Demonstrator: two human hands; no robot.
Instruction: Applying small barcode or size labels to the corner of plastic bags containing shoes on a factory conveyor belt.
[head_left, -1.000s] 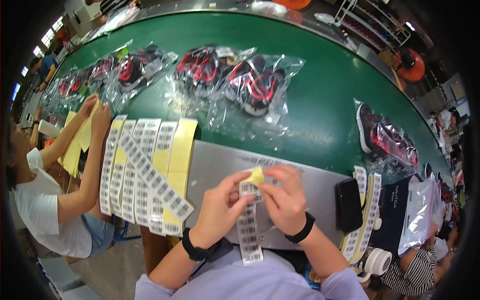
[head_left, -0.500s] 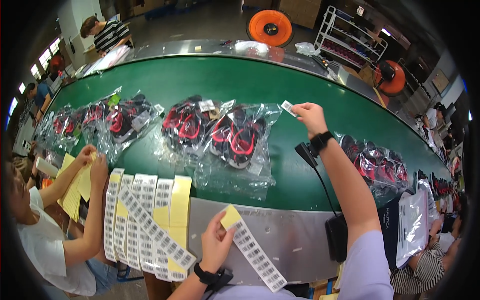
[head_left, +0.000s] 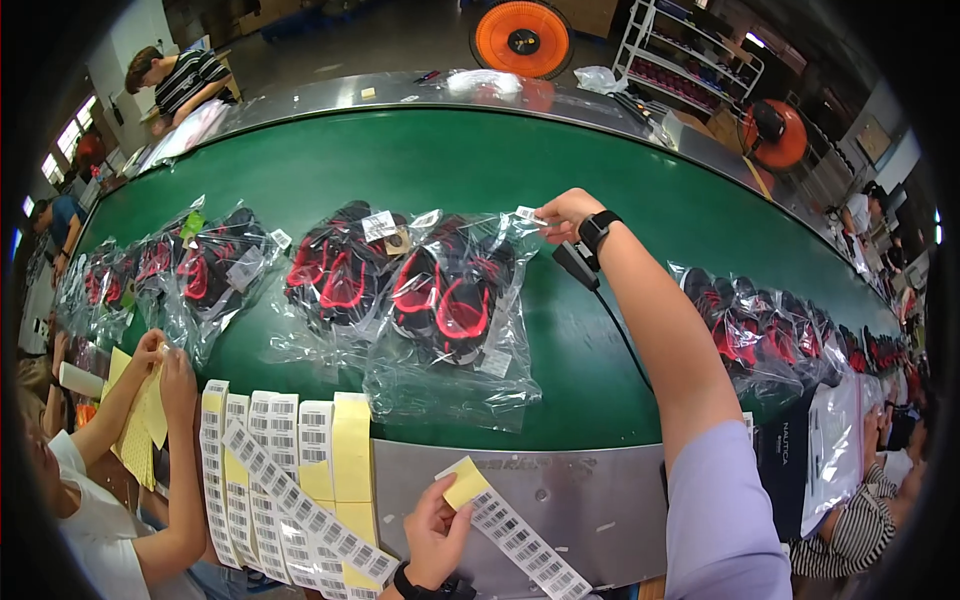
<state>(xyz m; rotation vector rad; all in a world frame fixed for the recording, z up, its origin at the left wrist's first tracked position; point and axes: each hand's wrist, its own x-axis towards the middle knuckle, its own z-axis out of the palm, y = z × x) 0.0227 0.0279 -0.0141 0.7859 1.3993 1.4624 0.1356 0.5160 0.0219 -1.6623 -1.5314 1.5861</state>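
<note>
My right hand (head_left: 562,212) reaches far over the green conveyor belt (head_left: 480,170) and presses a small white sticker (head_left: 528,214) onto the top corner of a clear plastic bag holding red-and-black shoes (head_left: 455,300). A black wristband with a hanging cable sits on that wrist. My left hand (head_left: 435,530) stays near the metal front edge and pinches a yellow-backed strip of barcode labels (head_left: 510,530), which trails to the lower right.
More bagged shoes lie along the belt at left (head_left: 205,270) and right (head_left: 770,330). Several label strips (head_left: 280,480) hang over the metal edge. A person at lower left (head_left: 150,400) handles yellow sheets. An orange fan (head_left: 522,38) stands beyond the belt.
My right hand left the label strip, stretched out across the belt and came down onto the corner of the shoe bag with a sticker. The bags drifted right; my left hand kept the strip.
</note>
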